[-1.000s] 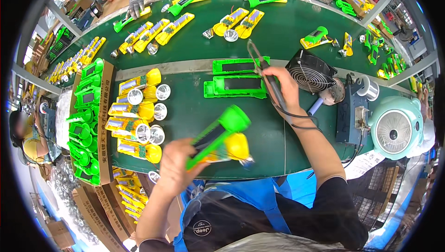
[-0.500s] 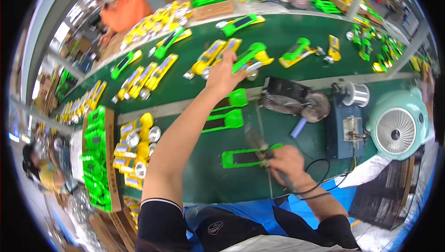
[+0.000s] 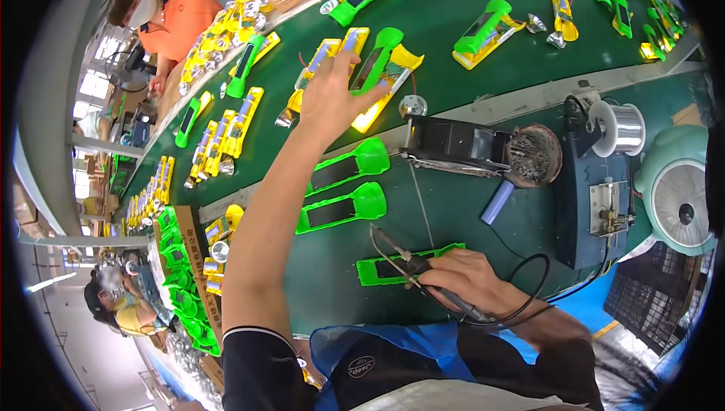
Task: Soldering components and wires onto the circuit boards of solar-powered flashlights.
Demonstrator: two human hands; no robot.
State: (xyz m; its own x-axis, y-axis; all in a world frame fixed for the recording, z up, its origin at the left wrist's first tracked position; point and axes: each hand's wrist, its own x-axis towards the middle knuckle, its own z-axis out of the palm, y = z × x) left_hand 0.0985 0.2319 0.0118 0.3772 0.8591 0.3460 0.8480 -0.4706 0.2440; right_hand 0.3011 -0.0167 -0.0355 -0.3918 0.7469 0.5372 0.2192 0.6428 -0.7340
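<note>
My left hand [image 3: 330, 101] reaches over the green belt, fingers spread and thumb out, with nothing gripped. Beside its thumb lies a green lamp shell with a dark panel [image 3: 370, 71], leaning on a yellow lamp shell [image 3: 385, 101]. Another yellow shell [image 3: 311, 67] with a battery sits by its fingers. In my right hand [image 3: 464, 282] is a soldering iron [image 3: 445, 294], its cable looping right and its tip pointing up and left. Under the iron, a green shell with a dark panel [image 3: 368, 273] rests on the bench, partly hidden by the hand.
Two green shells [image 3: 371, 201] lie on the bench near my left forearm. Right of them stand a black fan [image 3: 453, 143], a pot of metal scraps [image 3: 532, 156], a loose battery [image 3: 497, 202], a solder spool [image 3: 618, 128] on a dark box and a mint-coloured fan [image 3: 672, 177]. Co-workers sit left.
The view has turned and shifted. My left hand has come away from the green and yellow shells on the belt, its fingers now spread. My right hand still holds the soldering iron.
</note>
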